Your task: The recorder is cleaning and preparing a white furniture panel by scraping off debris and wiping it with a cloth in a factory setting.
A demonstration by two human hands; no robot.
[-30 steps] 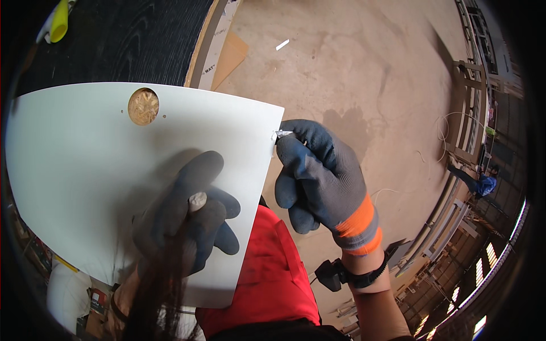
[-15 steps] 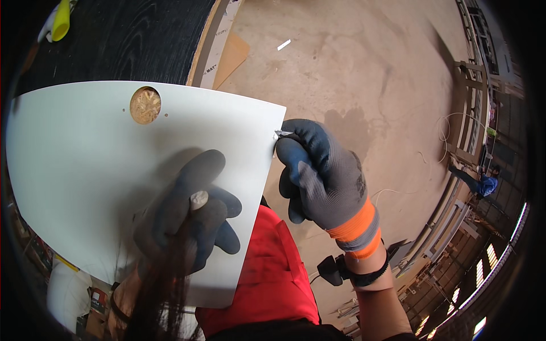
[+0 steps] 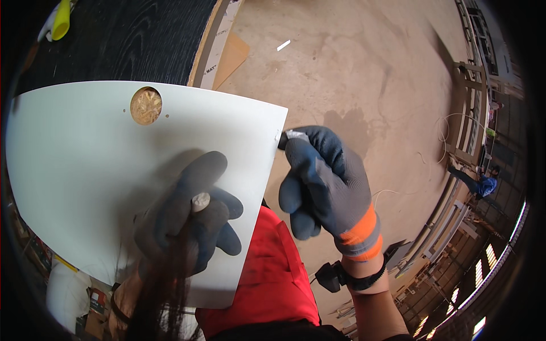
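A white panel (image 3: pixel 85 170) with a curved outline lies in front of me, with a round hole near its far edge showing chipboard-like material. My gloved left hand (image 3: pixel 190 221) is over the panel, its thumb and fingers curled around a thing with a pale round end (image 3: pixel 200 202); the rest of it is hidden. At the panel's right edge, my gloved right hand (image 3: pixel 327 176) pinches a small silvery piece (image 3: pixel 294 135) between thumb and forefinger. Its exact kind is too small to tell. A little white nick shows on the edge beside those fingertips.
Beyond the panel is a black wood-grain board (image 3: pixel 114 45) with a yellow-handled item (image 3: pixel 61 23) on it. Brown cardboard (image 3: pixel 232 59) leans by its side. A white strip (image 3: pixel 284 45) lies on the concrete floor. Far right, a person in blue (image 3: pixel 486 184) is near wooden frames.
My right hand has drawn slightly away from the panel edge and turned, moving a little right and down with the silvery piece. The left hand and panel have barely shifted.
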